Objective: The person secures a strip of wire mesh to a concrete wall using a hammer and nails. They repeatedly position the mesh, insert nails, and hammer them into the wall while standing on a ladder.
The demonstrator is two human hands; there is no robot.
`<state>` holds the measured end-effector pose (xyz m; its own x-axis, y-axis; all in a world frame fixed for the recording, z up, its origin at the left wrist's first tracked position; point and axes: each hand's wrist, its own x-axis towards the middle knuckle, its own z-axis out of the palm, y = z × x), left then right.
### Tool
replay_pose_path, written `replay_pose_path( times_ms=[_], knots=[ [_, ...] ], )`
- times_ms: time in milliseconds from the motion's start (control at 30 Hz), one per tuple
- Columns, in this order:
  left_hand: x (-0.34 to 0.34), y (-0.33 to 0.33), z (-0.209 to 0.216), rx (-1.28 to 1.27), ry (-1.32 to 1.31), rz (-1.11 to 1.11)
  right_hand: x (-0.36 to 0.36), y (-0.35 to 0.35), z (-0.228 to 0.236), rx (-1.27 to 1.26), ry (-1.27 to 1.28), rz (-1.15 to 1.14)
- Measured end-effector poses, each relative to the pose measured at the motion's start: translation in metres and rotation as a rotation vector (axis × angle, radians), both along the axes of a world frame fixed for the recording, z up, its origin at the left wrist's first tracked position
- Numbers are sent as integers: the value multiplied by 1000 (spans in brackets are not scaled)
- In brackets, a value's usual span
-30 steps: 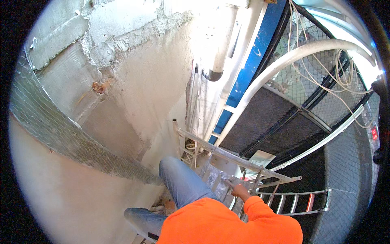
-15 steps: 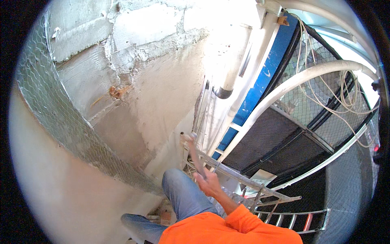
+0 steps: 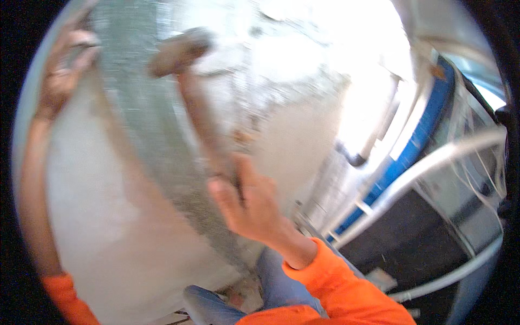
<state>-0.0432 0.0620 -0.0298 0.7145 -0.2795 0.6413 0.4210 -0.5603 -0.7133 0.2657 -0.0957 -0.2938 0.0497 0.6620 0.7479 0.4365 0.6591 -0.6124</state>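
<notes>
My right hand (image 3: 252, 203) is closed round the lower handle of a hammer (image 3: 197, 105), raised in front of the wall. The hammer is smeared by motion; its head points up and left, across a strip of wire mesh (image 3: 132, 103). At the upper left my left hand (image 3: 62, 73) reaches up by the mesh's left edge. Its thumb and fingers are bent toward each other in a pinch. Whatever lies between the fingertips, if anything, is too blurred to make out.
Smooth plaster (image 3: 119, 216) lies left of the mesh, rough blockwork to its right. A pale pipe with a dark end (image 3: 355, 157), a blue beam (image 3: 425, 124) and a curved white rail (image 3: 433, 160) stand to the right, with dark netting (image 3: 401, 233) below. My knees are underneath.
The view has swung left and up. The hammer in my right hand has risen from beside the metal rail to in front of the mesh. My left hand has come into view.
</notes>
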Motion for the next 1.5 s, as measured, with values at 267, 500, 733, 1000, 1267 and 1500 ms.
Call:
replay_pose_path(
  times_ms=[267, 500, 733, 1000, 1267, 1500],
  knots=[
    [17, -20, -16, -149, -132, 74, -38, 24, 81, 176, -32, 14],
    [15, -20, -14, -122, -142, 108, -60, 41, 89, 150, -128, -11],
    [11, -21, -14, -114, -136, 121, -62, 36, 88, 182, -95, -41],
    [11, -19, -13, -114, -147, 112, -60, 39, 90, 274, -107, -81],
    [11, -20, -14, -174, -159, 127, -58, 38, 90, 210, -170, -89],
    [11, -21, -15, -197, -151, 121, -55, 42, 88, 90, -219, -117]
  ],
)
